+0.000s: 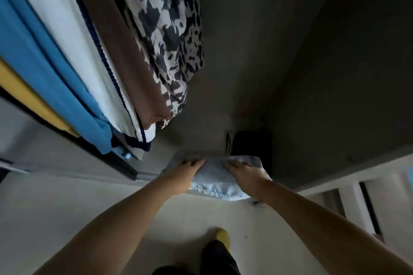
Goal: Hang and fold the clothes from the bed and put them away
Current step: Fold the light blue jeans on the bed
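Observation:
A folded light-blue denim garment (214,179) lies at the front of the dark wardrobe floor (201,138). My left hand (181,175) grips its left side, fingers on top. On its right side rests my right hand (245,177), fingers on top and the thumb hidden beneath. A dark folded item (250,143) sits just behind the denim. Above hang several garments: a black-and-white patterned one (169,35), a brown one (125,51), a white one with navy trim (73,35), a blue one (38,51) and a yellow one (26,98).
The wardrobe's inner wall (312,73) rises at the right, with a white frame edge (348,169) below it. A black door track (116,158) runs at the left. My foot in a yellow sock (222,236) stands on the pale floor (89,196).

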Demonstrator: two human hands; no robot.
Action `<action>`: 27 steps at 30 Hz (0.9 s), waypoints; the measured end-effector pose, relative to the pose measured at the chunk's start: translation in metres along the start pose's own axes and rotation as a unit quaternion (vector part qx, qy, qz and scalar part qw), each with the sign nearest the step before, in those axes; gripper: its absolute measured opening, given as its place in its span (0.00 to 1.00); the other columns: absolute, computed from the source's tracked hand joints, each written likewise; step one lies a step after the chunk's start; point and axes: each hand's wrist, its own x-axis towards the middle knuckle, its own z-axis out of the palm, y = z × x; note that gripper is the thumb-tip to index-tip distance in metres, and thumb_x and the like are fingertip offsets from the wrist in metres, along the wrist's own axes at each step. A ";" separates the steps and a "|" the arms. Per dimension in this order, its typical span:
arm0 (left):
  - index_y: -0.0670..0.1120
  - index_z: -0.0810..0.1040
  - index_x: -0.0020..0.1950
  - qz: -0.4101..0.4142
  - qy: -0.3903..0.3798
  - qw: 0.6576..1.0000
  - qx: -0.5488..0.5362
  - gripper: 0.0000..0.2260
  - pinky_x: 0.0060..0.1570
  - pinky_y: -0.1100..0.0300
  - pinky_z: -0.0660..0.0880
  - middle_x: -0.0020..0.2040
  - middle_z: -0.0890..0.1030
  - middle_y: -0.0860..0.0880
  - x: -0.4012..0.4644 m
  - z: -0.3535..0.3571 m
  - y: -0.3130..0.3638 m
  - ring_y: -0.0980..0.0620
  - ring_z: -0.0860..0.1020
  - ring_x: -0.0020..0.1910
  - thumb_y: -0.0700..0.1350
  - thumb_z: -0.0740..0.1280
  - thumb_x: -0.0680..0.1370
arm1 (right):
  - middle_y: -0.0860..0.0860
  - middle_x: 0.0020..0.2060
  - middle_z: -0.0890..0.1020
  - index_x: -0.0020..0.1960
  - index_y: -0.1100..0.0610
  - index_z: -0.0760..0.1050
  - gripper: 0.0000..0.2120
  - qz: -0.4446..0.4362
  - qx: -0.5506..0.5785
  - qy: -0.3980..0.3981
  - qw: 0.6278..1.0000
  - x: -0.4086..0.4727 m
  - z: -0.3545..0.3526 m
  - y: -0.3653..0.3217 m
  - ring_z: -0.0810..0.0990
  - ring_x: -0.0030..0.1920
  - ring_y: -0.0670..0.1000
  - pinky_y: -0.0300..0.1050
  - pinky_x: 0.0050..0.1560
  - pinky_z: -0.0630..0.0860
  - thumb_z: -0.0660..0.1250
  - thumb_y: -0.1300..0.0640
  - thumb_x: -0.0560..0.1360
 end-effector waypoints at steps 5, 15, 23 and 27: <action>0.58 0.45 0.78 0.002 -0.010 1.000 -0.002 0.38 0.59 0.42 0.72 0.76 0.59 0.46 0.089 0.017 -0.046 0.40 0.67 0.69 0.35 0.61 0.76 | 0.51 0.77 0.57 0.79 0.51 0.47 0.36 0.002 -0.015 -0.003 1.000 0.089 0.027 0.015 0.67 0.71 0.56 0.50 0.61 0.71 0.59 0.67 0.77; 0.50 0.53 0.78 0.016 0.063 0.996 0.060 0.34 0.68 0.45 0.65 0.75 0.61 0.45 0.292 0.063 -0.121 0.42 0.61 0.73 0.40 0.66 0.77 | 0.53 0.75 0.59 0.78 0.49 0.48 0.32 0.046 -0.028 0.022 0.998 0.277 0.108 0.069 0.66 0.71 0.58 0.54 0.67 0.65 0.59 0.59 0.79; 0.56 0.44 0.78 -0.017 0.191 0.970 0.148 0.33 0.62 0.42 0.68 0.79 0.49 0.49 0.416 0.143 -0.149 0.42 0.56 0.75 0.40 0.57 0.80 | 0.54 0.77 0.52 0.79 0.50 0.45 0.30 0.112 -0.014 0.126 0.986 0.376 0.225 0.098 0.54 0.75 0.60 0.59 0.68 0.65 0.53 0.59 0.81; 0.56 0.39 0.78 -0.021 0.120 0.983 0.139 0.29 0.66 0.39 0.64 0.79 0.46 0.50 0.452 0.227 -0.159 0.42 0.50 0.77 0.45 0.52 0.82 | 0.54 0.78 0.44 0.78 0.47 0.40 0.30 0.131 0.022 0.056 0.990 0.400 0.310 0.090 0.42 0.76 0.65 0.73 0.69 0.47 0.52 0.56 0.82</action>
